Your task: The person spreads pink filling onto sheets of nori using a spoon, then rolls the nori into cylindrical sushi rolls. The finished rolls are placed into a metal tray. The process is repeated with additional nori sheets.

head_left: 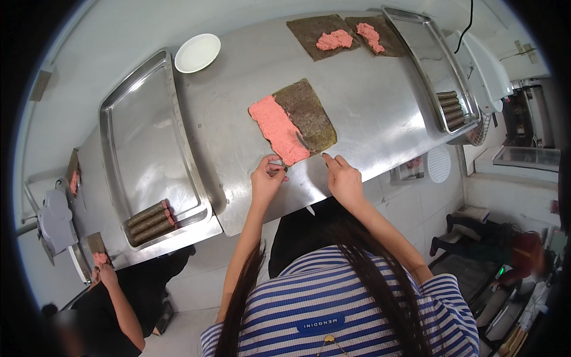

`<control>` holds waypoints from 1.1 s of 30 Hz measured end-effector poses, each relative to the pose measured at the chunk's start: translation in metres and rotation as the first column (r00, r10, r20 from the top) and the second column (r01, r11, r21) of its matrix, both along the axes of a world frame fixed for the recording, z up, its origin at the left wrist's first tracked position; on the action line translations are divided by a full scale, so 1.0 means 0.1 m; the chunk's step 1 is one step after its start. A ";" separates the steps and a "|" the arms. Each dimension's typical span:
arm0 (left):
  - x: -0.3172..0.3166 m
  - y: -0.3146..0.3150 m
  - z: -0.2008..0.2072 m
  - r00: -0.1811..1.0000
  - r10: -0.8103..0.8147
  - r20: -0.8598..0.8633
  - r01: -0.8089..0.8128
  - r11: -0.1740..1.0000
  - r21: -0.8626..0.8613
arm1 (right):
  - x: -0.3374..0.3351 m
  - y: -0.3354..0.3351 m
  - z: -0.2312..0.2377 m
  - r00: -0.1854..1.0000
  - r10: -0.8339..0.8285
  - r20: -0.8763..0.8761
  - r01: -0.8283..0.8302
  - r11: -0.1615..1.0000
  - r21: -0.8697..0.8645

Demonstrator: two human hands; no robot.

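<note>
- I have the right hand (346,181) closed around a thin knife (302,141), its blade over the paste's edge.
- My left hand (267,177) has its fingers drawn close together at the sheet's near corner; I can't tell whether they pinch it.
- The sheet (308,116) lies flat on the table (380,107), in front of both hands, its left half coated with pink paste (278,126).
- Beyond it I see a white plate (198,53) and two more sheets with paste heaps.
- Trays holding dark rolls (151,223) flank the work, left and right.
</note>
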State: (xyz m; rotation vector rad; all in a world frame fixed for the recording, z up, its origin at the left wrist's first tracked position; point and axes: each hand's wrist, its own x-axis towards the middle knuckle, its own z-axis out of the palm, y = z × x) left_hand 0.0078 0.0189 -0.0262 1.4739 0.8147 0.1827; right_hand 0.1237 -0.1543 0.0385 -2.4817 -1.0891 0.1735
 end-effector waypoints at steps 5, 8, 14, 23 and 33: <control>0.01 0.00 -0.02 1.000 -0.021 0.002 0.021 1.000 0.002 | -0.08 0.06 -0.15 0.998 0.011 0.058 -0.005 0.994 -0.106; 0.00 0.00 -0.02 1.000 -0.009 0.018 0.009 1.000 -0.007 | -0.15 0.11 -0.12 0.996 0.085 0.030 -0.083 0.994 -0.065; -0.01 0.01 -0.04 1.000 -0.009 0.015 0.009 1.000 -0.002 | 0.09 0.17 -0.08 1.000 -0.024 0.015 0.024 0.999 -0.033; 0.00 0.02 0.02 1.000 -0.011 0.009 0.011 1.000 -0.017 | -0.03 0.31 -0.16 0.983 0.169 0.067 -0.167 0.985 -0.039; 0.01 0.00 -0.02 0.998 0.017 0.054 -0.016 0.999 -0.035 | 0.08 0.44 -0.11 0.993 0.110 0.052 -0.102 0.987 -0.128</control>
